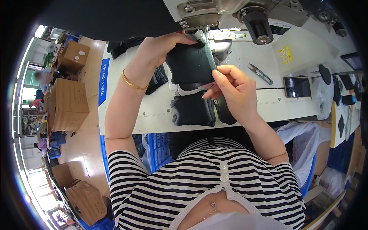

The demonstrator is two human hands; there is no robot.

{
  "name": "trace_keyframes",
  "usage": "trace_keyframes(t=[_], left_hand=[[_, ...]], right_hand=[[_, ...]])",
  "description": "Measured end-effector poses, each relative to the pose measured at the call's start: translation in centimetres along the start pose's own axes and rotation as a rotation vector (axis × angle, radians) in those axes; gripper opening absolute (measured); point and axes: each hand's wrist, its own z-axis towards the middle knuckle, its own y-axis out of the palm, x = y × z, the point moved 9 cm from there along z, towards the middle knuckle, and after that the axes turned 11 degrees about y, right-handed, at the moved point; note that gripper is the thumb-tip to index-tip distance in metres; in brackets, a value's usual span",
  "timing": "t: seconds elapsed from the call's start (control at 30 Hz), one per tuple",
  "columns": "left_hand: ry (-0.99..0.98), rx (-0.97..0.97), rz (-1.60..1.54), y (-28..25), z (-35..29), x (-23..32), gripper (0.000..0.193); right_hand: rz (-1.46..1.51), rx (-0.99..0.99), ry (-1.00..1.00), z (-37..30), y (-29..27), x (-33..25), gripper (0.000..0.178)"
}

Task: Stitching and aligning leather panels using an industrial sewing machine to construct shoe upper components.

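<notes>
A dark fabric piece [190, 63] with a wavy left edge lies under the head of a sewing machine [201, 20]. My left hand [170, 41] holds its far left part, thumb on top, close to the machine's presser area; the other fingers are mostly hidden. At the piece's right edge, my right hand [235, 87] pinches the cloth between thumb and fingers. Just nearer to me, a stack of similar dark pieces [193, 111] rests by the front edge of the white table [153, 107]. More dark pieces [156, 81] lie beneath my left forearm.
Right of the machine lie thread snips [261, 74] and a phone [297, 87]. A white plastic bag [306, 142] hangs below the table's right side. Blue crates [159, 149] stand under the table. Cardboard boxes [69, 103] line the floor at left.
</notes>
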Motion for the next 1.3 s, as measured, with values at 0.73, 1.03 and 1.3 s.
trace_keyframes(t=[0.73, 1.03, 1.3], left_hand=[[0.069, -0.042, 0.318, -2.2, 2.3, 0.5, 0.032], [0.935, 0.312, 0.77, 2.0, -8.4, 6.1, 0.034], [1.004, 0.091, 0.815, 4.1, -9.0, 5.3, 0.043]], right_hand=[[-0.004, 0.038, -0.045, 2.5, -0.1, -0.6, 0.019], [-0.009, 0.057, -0.051, 2.8, -0.2, -0.5, 0.018], [-0.004, 0.06, -0.15, 1.9, -0.2, -0.7, 0.018]])
